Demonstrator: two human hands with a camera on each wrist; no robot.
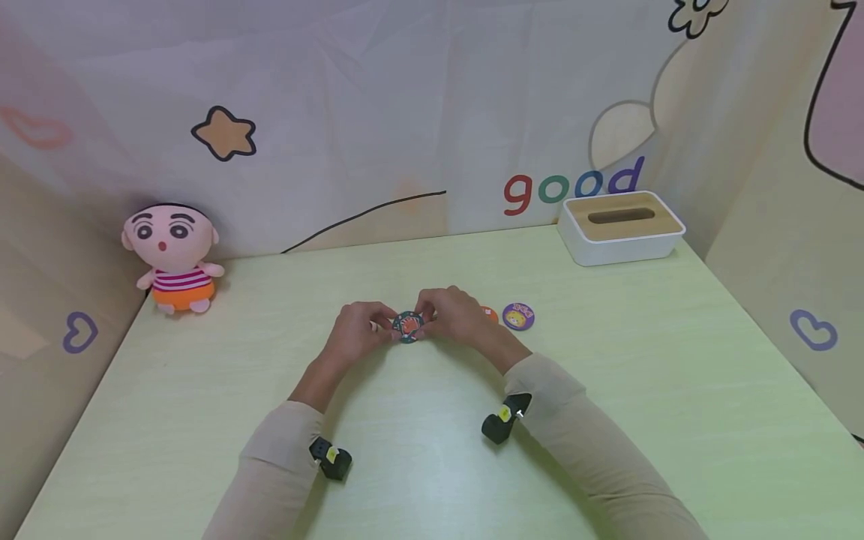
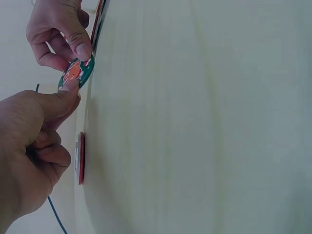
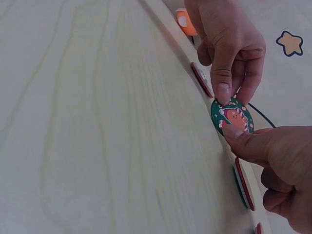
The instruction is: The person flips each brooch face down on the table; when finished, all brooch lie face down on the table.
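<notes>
A round, dark green disc (image 1: 408, 327) with an orange cartoon animal on its face is held between both hands. My left hand (image 1: 359, 328) pinches its left edge between thumb and fingers. On the opposite edge, my right hand (image 1: 454, 315) pinches it the same way. In the right wrist view the printed face of the disc (image 3: 236, 114) is partly covered by the thumbs. A red-rimmed disc (image 2: 80, 158) lies beyond my left hand in the left wrist view. Next to my right hand are an orange disc (image 1: 491, 313), partly hidden by it, and a purple disc (image 1: 518, 316).
At the table's back left sits a plush doll (image 1: 175, 259) in orange shorts. A white tissue box (image 1: 621, 229) with a wooden lid stands at the back right. Printed cloth (image 1: 378, 112) hangs behind the pale table (image 1: 418, 465).
</notes>
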